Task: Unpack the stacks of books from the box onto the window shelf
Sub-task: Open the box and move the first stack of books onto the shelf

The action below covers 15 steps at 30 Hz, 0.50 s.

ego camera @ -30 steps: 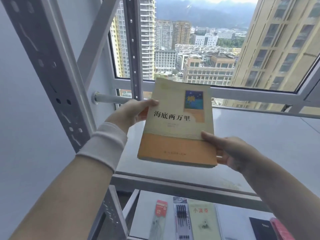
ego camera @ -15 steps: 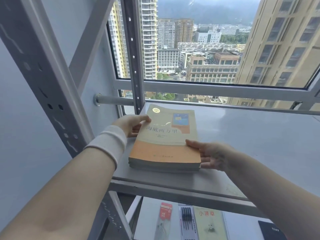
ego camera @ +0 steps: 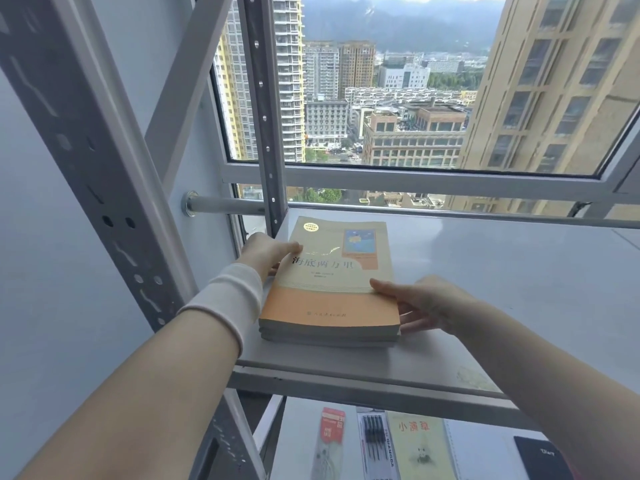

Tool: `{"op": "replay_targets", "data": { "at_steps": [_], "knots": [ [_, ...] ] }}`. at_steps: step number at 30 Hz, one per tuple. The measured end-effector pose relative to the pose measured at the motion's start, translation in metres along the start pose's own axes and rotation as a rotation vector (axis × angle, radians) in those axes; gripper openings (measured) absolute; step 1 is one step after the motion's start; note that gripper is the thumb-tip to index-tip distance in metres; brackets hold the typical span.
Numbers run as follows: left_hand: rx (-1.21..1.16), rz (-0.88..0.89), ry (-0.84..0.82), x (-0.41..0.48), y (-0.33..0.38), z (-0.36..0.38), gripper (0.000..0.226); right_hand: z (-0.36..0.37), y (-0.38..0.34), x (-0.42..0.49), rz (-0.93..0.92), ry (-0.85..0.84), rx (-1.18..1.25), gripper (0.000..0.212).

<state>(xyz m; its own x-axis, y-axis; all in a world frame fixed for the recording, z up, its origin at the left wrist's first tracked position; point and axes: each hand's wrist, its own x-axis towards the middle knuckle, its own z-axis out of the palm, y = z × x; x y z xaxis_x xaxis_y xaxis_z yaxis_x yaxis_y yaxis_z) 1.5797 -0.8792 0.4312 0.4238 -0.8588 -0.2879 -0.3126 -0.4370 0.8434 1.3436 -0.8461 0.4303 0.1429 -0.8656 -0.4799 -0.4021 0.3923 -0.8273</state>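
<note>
Glossy paper cover on the books [ego camera: 332, 271]; smooth, matt grey metal shelf [ego camera: 502, 271]; perforated painted-metal upright [ego camera: 104, 188]

Arms extended; left hand [ego camera: 265, 252] pinches books [ego camera: 329, 292]; right hand [ego camera: 427, 303] fingers straight.
</note>
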Motion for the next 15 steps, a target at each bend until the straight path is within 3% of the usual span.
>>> {"op": "replay_targets", "data": {
  "at_steps": [4,8,15],
  "knots": [
    [0.267,0.146,0.128,-0.003,0.008,0.007,0.029,0.002,-0.001,-0.002,-0.006,0.097,-0.193,0.058],
    [0.571,0.398,0.261,-0.012,0.034,0.032,0.054,-0.022,0.003,-0.009,-0.137,0.416,-0.581,0.067],
    [0.921,0.794,0.061,-0.083,0.08,0.137,0.044,-0.1,0.048,-0.051,-0.218,0.663,-0.944,0.056]
  ]
}}
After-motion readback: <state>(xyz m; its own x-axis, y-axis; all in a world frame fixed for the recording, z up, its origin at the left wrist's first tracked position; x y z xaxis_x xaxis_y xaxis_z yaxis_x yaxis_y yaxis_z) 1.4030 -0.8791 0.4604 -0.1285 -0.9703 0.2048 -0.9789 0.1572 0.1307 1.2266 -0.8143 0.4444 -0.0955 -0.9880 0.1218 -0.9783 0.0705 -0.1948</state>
